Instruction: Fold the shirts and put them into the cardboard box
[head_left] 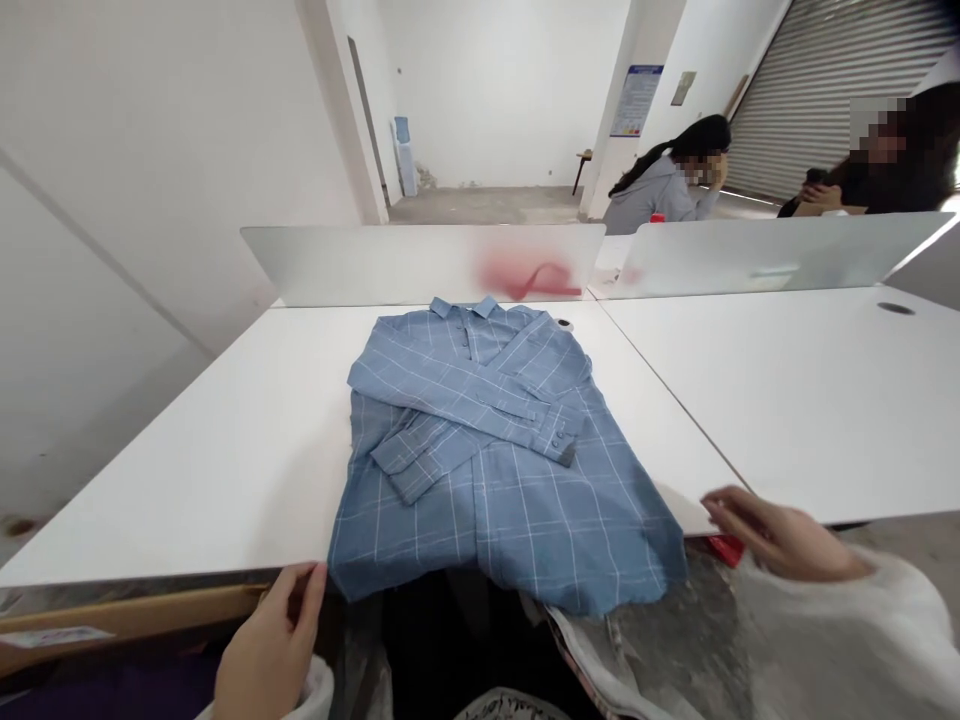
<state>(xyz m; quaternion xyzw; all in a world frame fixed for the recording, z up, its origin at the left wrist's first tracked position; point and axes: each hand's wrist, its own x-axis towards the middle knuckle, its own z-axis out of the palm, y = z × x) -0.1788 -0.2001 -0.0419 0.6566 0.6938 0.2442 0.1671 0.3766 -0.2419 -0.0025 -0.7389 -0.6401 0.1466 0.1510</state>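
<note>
Plainly, a blue long-sleeved shirt (480, 475) with thin white checks lies on the white desk (217, 460), sleeves crossed, hem overhanging the near edge. From where I stand, the left hand (274, 635), thumb and fingers narrowly parted, sits just beside one lower corner; the right hand (784, 538), loosely curled, hovers near the other.

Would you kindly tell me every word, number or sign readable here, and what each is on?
No text can be read for certain.
Poster on the pillar: too small.
Label on the box: too blurred.
Dark print on the clothing at the bottom edge: illegible.
The shirt shows none.
</note>
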